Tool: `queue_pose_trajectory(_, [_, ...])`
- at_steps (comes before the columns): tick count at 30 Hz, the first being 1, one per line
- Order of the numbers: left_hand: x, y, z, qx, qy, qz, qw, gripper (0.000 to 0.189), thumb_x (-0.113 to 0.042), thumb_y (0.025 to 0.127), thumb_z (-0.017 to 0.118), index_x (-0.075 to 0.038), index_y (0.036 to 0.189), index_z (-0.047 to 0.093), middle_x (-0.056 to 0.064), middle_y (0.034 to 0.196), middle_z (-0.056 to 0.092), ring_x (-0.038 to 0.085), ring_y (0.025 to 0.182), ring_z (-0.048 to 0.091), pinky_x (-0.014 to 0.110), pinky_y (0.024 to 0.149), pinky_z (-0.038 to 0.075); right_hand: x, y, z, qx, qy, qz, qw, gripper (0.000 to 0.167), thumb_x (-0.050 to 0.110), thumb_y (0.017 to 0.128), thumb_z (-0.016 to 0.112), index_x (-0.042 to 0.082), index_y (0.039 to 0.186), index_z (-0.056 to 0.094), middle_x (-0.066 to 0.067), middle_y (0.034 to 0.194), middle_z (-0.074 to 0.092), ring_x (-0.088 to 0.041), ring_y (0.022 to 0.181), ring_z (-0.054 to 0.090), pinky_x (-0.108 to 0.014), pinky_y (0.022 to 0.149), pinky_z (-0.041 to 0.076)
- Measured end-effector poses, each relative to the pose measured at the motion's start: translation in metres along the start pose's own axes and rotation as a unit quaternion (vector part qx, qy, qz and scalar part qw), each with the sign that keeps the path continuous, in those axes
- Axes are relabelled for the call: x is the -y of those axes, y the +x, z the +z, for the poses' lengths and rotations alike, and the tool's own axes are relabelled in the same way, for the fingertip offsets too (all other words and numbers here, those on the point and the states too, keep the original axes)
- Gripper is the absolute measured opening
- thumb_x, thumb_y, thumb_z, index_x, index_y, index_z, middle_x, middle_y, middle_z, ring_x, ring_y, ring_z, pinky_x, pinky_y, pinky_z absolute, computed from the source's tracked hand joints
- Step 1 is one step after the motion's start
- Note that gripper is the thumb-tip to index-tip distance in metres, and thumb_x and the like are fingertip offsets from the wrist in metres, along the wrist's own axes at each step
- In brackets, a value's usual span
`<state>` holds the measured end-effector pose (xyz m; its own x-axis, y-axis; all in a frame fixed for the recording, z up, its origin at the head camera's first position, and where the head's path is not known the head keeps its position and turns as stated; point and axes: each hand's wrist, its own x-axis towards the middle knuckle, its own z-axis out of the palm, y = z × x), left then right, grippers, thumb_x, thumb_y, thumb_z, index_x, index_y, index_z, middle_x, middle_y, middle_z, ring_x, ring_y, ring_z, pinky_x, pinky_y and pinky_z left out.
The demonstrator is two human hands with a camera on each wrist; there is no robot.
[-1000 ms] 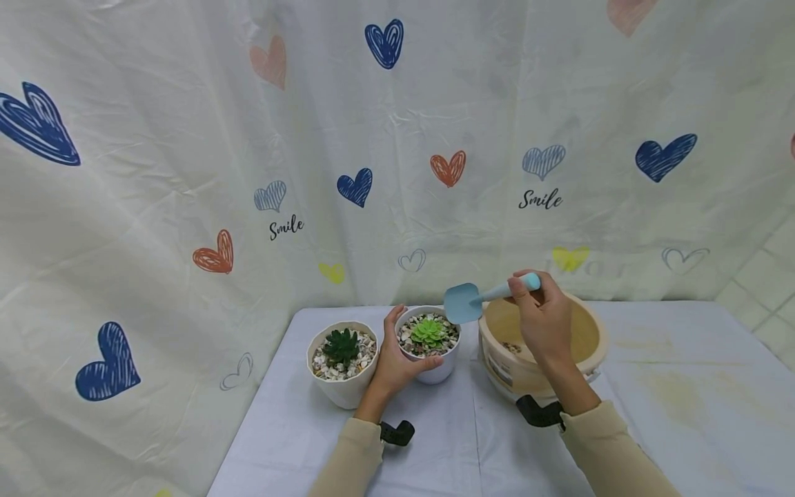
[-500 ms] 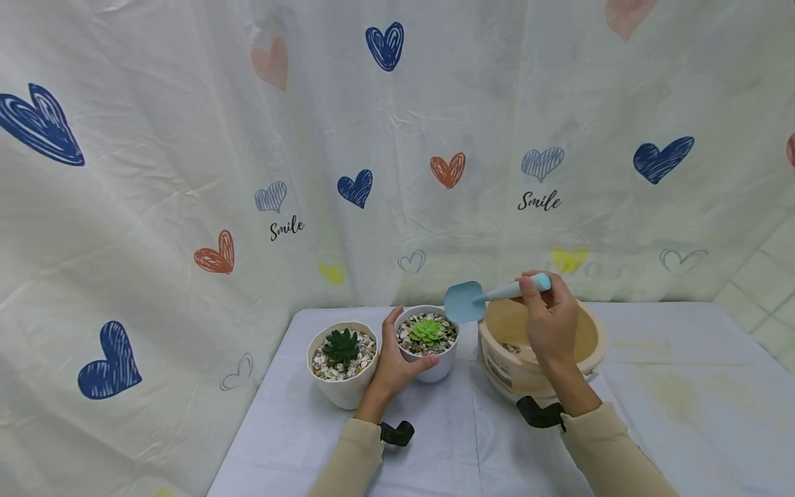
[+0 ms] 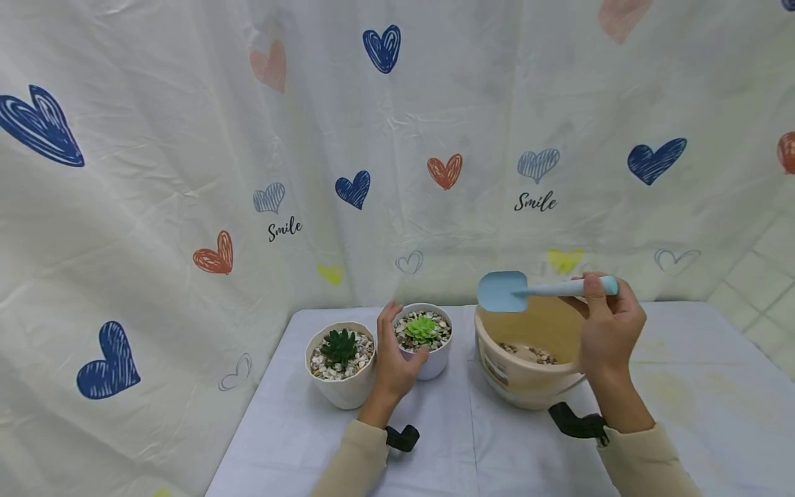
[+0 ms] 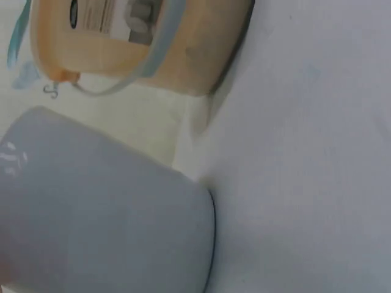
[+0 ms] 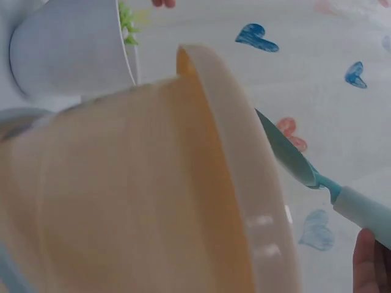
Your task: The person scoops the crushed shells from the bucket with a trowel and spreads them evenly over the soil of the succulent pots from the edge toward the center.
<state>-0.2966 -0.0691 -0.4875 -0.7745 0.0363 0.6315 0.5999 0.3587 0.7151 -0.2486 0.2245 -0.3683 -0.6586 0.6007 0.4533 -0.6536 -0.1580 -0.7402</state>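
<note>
My right hand (image 3: 611, 331) pinches the handle of a light blue garden trowel (image 3: 502, 291), which lies nearly level above the rim of a beige bucket (image 3: 522, 386). Some pebbles (image 3: 528, 353) lie on the bucket floor. In the right wrist view the trowel's blade is seen edge-on beyond the bucket rim. My left hand (image 3: 393, 369) stands loosely spread at the left side of a small white pot (image 3: 436, 362), its thumb at the front and its fingertips up at rim height. Pebbles and a light green succulent (image 3: 421, 328) fill that pot.
To the left of my left hand stands a cream pot (image 3: 341, 395) with a dark green succulent (image 3: 339, 346) among pebbles. A white cloth (image 3: 435, 442) covers the table. Behind it hangs a white curtain (image 3: 472, 103) printed with hearts.
My right hand has carried the trowel rightward, from beside the white pot to over the bucket, and its blade has levelled. My left thumb has drawn back along the white pot.
</note>
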Motion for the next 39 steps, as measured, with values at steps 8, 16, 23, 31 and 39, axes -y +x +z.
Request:
queue_pose_trajectory(8, [-0.040,-0.004,0.024,-0.048,0.045,0.139,0.9881,0.032,-0.009,0.086,0.069,-0.010,0.118,0.065,0.005,0.119,0.067,0.021,0.117,0.063,0.038,0.101,0.051,0.018,0.028,-0.044,0.058,-0.217,0.081,0.9711,0.018,0.019,0.101,0.065,0.003,0.109,0.066,0.005,0.098,0.064,0.001,0.085,0.066,-0.013,0.072,0.057])
queue_pose_trajectory(16, [-0.064,-0.013,0.068,0.115,-0.021,0.033,0.9926,0.042,-0.033,0.103,0.056,-0.013,0.140,0.053,0.006,0.132,0.058,0.016,0.119,0.060,0.035,0.098,0.054,0.010,0.038,-0.056,0.257,-0.521,0.029,0.8133,0.045,0.044,0.105,0.054,0.004,0.124,0.063,-0.024,0.117,0.068,-0.023,0.098,0.070,-0.037,0.071,0.057])
queue_pose_trajectory(23, [-0.069,-0.006,0.089,0.158,-0.094,-0.095,0.9783,0.056,-0.050,0.105,0.046,-0.023,0.154,0.039,0.007,0.153,0.047,0.026,0.134,0.055,0.043,0.106,0.051,0.002,0.036,-0.047,0.327,-0.559,-0.009,0.7620,0.041,0.038,0.104,0.059,-0.001,0.116,0.064,-0.026,0.105,0.071,-0.044,0.095,0.068,-0.051,0.067,0.054])
queue_pose_trajectory(31, [-0.059,-0.005,0.097,0.163,-0.152,-0.125,0.9669,0.053,-0.047,0.106,0.047,-0.032,0.156,0.035,0.008,0.160,0.044,0.022,0.144,0.049,0.036,0.112,0.047,0.004,0.034,-0.038,0.351,-0.574,0.000,0.7397,0.044,0.039,0.103,0.061,-0.004,0.114,0.064,-0.024,0.097,0.072,-0.037,0.084,0.070,-0.042,0.061,0.053])
queue_pose_trajectory(39, [-0.046,-0.004,0.094,0.176,-0.174,-0.130,0.9601,0.053,-0.044,0.106,0.052,-0.037,0.156,0.037,0.010,0.150,0.055,0.022,0.139,0.054,0.041,0.113,0.045,0.005,0.034,-0.037,0.369,-0.561,0.040,0.7399,0.040,0.043,0.105,0.056,0.004,0.099,0.064,-0.017,0.094,0.073,-0.021,0.073,0.066,-0.033,0.059,0.047])
